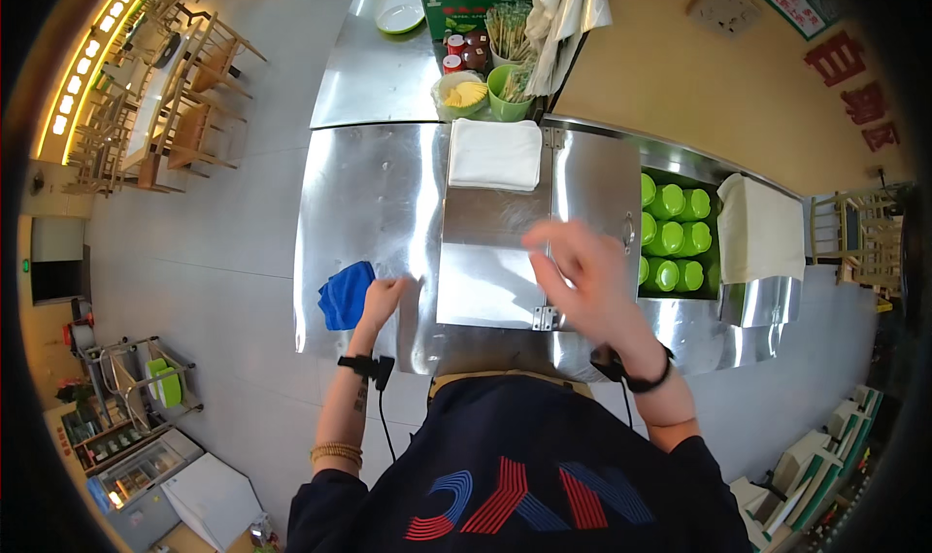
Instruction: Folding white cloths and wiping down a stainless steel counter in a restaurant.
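My left hand (381,302) is over the left part of the stainless steel counter (371,196), at the right edge of a crumpled blue cloth (345,296). Its fingers look curled, and whether they pinch the cloth is hidden. Raised above a hinged steel lid (488,283), my right hand (586,280) is slightly blurred. Thumb and fingers are bent and apart, with nothing visible between them. A folded white cloth (495,155) lies at the far end of that lid. Both wrists wear black straps with cables.
Right of the lid, an open well holds several lime-green lidded containers (664,240). Beside it, a beige cloth (763,225) covers a steel box. At the back stand a green cup (506,94), a bowl with yellow contents (462,94), bundled sticks, plastic bags (557,36) and a white dish (400,3).
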A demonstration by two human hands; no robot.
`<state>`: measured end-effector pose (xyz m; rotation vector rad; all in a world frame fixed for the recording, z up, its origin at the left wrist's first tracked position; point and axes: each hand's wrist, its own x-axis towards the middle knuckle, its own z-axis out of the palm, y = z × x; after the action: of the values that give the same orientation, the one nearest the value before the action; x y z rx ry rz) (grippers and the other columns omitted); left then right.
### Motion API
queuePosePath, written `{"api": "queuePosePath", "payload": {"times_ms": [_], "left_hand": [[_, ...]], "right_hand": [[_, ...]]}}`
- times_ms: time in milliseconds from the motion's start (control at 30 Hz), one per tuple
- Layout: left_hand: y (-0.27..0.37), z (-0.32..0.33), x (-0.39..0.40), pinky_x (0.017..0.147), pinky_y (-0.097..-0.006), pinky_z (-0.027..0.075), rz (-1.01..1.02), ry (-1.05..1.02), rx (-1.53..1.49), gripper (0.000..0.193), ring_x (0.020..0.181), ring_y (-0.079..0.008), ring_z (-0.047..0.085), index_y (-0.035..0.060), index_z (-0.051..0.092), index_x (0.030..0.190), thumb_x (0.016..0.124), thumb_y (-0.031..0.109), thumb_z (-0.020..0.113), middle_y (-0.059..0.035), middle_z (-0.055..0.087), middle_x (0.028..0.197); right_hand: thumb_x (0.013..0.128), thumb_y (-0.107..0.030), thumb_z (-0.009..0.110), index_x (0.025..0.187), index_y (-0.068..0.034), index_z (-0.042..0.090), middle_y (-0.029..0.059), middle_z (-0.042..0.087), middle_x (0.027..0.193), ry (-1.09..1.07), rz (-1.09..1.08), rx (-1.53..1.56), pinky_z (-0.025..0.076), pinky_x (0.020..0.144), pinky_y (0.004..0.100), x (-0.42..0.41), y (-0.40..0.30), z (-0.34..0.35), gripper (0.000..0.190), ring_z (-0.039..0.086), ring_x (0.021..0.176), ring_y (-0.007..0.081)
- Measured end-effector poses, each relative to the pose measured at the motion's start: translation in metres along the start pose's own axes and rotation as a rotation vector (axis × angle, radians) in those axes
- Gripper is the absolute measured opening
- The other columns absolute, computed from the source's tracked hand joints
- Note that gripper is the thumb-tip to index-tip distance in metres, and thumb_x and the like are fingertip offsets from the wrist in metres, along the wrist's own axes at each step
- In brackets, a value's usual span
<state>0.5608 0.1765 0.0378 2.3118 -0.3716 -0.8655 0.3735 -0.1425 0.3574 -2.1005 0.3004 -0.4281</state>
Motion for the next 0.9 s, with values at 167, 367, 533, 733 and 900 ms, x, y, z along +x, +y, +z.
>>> {"api": "queuePosePath", "payload": {"times_ms": [167, 367, 533, 733, 900], "left_hand": [[-0.045, 0.007, -0.072, 0.058, -0.0444, 0.048, -0.039, -0.048, 0.155, 0.052, 0.054, -0.0225, 0.060, -0.0073, 0.069, 0.077, 0.094, 0.042, 0.065, -0.0202, 0.059, 0.059], [-0.024, 0.041, -0.100, 0.060, -0.0480, 0.047, 0.132, -0.113, 0.174, 0.043, 0.059, -0.0356, 0.063, -0.0046, 0.060, 0.071, 0.090, 0.033, 0.071, -0.0240, 0.059, 0.064], [-0.034, 0.086, -0.104, 0.064, -0.0506, 0.050, 0.318, -0.243, 0.201, 0.032, 0.068, -0.0433, 0.065, -0.0039, 0.063, 0.076, 0.089, 0.024, 0.072, -0.0273, 0.062, 0.073], [0.009, 0.121, -0.131, 0.060, -0.0469, 0.048, 0.438, -0.340, 0.189, 0.030, 0.061, -0.0419, 0.058, -0.0011, 0.051, 0.072, 0.088, 0.015, 0.069, -0.0226, 0.056, 0.065], [0.042, 0.152, -0.160, 0.059, -0.0459, 0.047, 0.561, -0.384, 0.259, 0.032, 0.059, -0.0392, 0.056, 0.0000, 0.050, 0.071, 0.088, 0.017, 0.070, -0.0203, 0.057, 0.065]], "right_hand": [[0.061, -0.010, 0.080, 0.063, -0.011, 0.049, 0.0031, 0.042, 0.057, 0.195, -0.559, -0.015, 0.030, 0.049, 0.0330, -0.061, -0.151, -0.052, 0.031, 0.039, 0.047, 0.0186], [0.060, -0.033, 0.088, 0.063, -0.010, 0.059, 0.0009, 0.046, 0.056, 0.543, -0.681, 0.164, 0.015, 0.050, 0.0315, -0.087, -0.194, -0.005, 0.037, 0.040, 0.045, 0.0122], [0.064, -0.025, 0.082, 0.066, -0.011, 0.066, -0.0017, 0.048, 0.057, 0.400, -0.599, 0.271, 0.017, 0.045, 0.0306, -0.121, -0.213, -0.029, 0.022, 0.040, 0.044, 0.0108], [0.073, -0.019, 0.078, 0.089, -0.014, 0.077, -0.0016, 0.056, 0.070, 0.198, -0.932, 0.112, 0.023, 0.044, 0.0311, -0.150, -0.178, -0.077, 0.017, 0.045, 0.051, 0.0106], [0.077, -0.017, 0.076, 0.092, -0.012, 0.074, 0.0013, 0.056, 0.073, 0.268, -0.780, -0.076, 0.029, 0.049, 0.0329, -0.207, -0.188, -0.108, 0.015, 0.049, 0.057, 0.0143]]}}
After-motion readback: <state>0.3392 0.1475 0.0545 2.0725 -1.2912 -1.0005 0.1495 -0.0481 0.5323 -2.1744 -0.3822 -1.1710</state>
